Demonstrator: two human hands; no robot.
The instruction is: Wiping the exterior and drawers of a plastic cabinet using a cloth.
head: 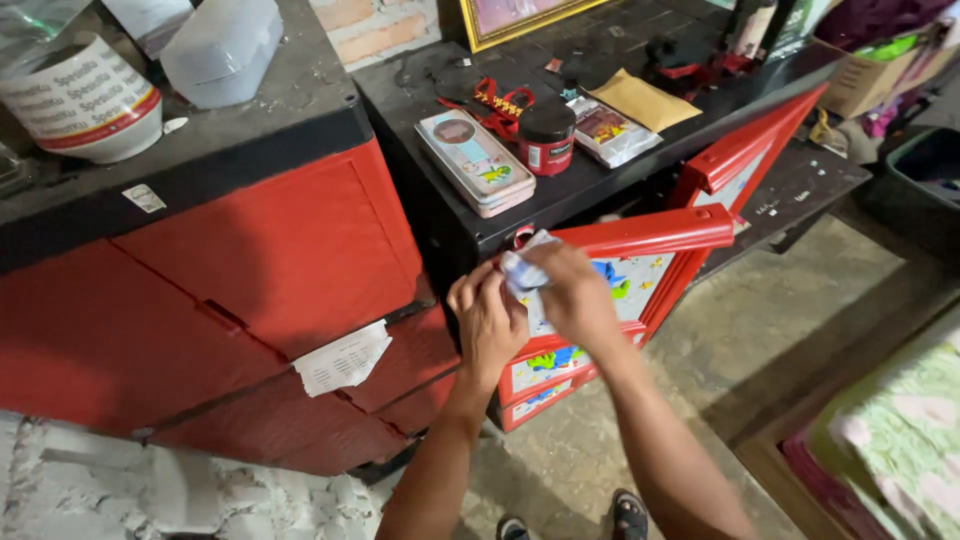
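The right hand (575, 290) was closed around a small crumpled white-and-blue wrapper (522, 268), pinching it at the near edge of the black cabinet top (600, 190). The left hand (488, 322) sat just beside it, fingers curled narrow, its fingertips up at the wrapper's left side; whether they gripped it could not be told. Both hands hung in front of an open red cabinet door (640, 260) that swung out to the right, its inner face covered with colourful stickers. A second red door (745, 155) stood open farther right, so the two leaves crowded the room on that side.

On the cabinet top, just beyond the hands, lay a flat pastel tin box (474, 160), a small dark jar with a red label (546, 137), a clear packet (612, 130) and a tan envelope (645, 100), all set close to the front edge. To the left stood a larger red cabinet (250, 270) with a paper note (342, 358) hanging from its front; a white printed bucket (85, 100) rested on its top. The bare concrete floor (760, 330) lay open near and to the right, where a green patterned cloth (895, 420) bordered it.
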